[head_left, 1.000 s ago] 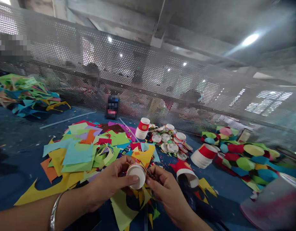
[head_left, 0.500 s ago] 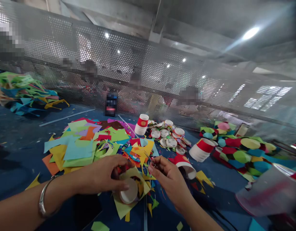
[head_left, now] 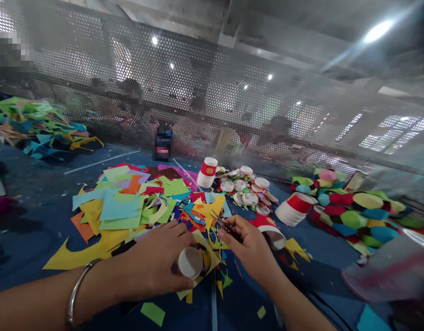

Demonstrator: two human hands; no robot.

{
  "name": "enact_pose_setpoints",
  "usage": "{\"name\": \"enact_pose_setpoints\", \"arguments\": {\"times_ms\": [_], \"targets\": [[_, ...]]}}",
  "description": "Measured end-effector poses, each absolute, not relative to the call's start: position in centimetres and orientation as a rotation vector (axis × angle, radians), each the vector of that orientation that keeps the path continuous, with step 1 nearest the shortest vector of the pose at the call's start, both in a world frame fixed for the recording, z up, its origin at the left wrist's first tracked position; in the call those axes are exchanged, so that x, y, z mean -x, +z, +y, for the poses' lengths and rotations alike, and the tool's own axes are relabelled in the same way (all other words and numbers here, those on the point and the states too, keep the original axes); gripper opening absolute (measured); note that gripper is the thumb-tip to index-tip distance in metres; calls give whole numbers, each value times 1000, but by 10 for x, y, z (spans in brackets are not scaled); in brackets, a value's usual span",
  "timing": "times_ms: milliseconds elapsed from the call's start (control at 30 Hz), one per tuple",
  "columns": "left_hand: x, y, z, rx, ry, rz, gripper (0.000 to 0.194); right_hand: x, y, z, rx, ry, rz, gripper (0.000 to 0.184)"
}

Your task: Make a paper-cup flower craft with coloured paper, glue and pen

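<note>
My left hand [head_left: 157, 264] is closed round a small white paper cup [head_left: 190, 262], its round base facing me, pressed against a yellow-green paper scrap [head_left: 205, 250] on the blue table [head_left: 36, 216]. My right hand [head_left: 248, 248] is closed on small scissors [head_left: 221, 222], whose thin blades point up and left, just right of the cup. A silver bangle [head_left: 77, 289] sits on my left wrist.
A heap of coloured paper offcuts [head_left: 129, 207] lies ahead. Stacks of red-and-white cups [head_left: 294, 208] [head_left: 207, 172], flat cup discs [head_left: 246, 191] and a pile of paper-covered cups [head_left: 350, 214] lie to the right. A perforated metal screen [head_left: 212, 101] stands behind, with people beyond it.
My left hand lowered the cup from in front of me onto the paper scraps and turned its base toward me. My right hand with the scissors drew slightly apart to the right.
</note>
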State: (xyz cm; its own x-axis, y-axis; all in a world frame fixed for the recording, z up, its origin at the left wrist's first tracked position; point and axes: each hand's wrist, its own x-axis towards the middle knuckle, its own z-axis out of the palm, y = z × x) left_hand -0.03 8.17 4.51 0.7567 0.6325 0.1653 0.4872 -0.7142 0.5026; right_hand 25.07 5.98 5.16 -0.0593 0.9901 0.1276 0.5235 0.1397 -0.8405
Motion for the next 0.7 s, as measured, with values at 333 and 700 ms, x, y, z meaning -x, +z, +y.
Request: {"name": "enact_pose_setpoints", "arguments": {"times_ms": [333, 700], "targets": [[17, 82, 97, -2340, 808, 1099, 40, -250, 51, 58, 1559, 771, -1863, 15], [32, 103, 99, -2322, 1007, 1119, 44, -232, 38, 55, 1737, 661, -1941, 15]]}}
